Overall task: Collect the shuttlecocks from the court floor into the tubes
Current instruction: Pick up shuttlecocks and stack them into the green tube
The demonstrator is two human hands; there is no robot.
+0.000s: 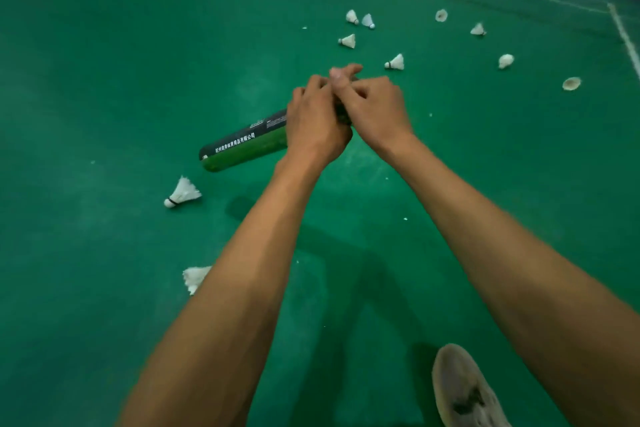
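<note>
Because the court floor [104,62] fills almost the whole view, we begin with it: a flat, matte green surface, crossed by thin white lines [623,35] at the far right.

Next come two bare forearms [242,288], which reach forward from the lower edge and meet in the middle.

Between the hands we see one tube [242,146]. It is a long cylinder with a smooth, slightly shiny skin, dark on top with white printed characters and bright green along the lower side. It is held slanted, with its rounded closed end pointing to the lower left.

One shoe [464,388], pale grey and of a soft woven look, stands at the bottom right.

The left hand [315,125] grips the tube around its upper part, with the fingers wrapped over it. The right hand [374,107] closes its curled fingers over the far end of the tube, thumb raised; what else lies under those fingers is hidden.

We count ten shuttlecocks [394,62], all white, feathered cones with small round cork heads, lying on the floor. The nearest shuttlecock [182,192] lies just below the tube's closed end. A half-hidden shuttlecock [195,277] shows beside the left forearm. The other eight are scattered beyond the hands, toward the right; two of them turn their open round skirts toward us.

A few tiny white feather bits [404,219] dot the floor.
</note>
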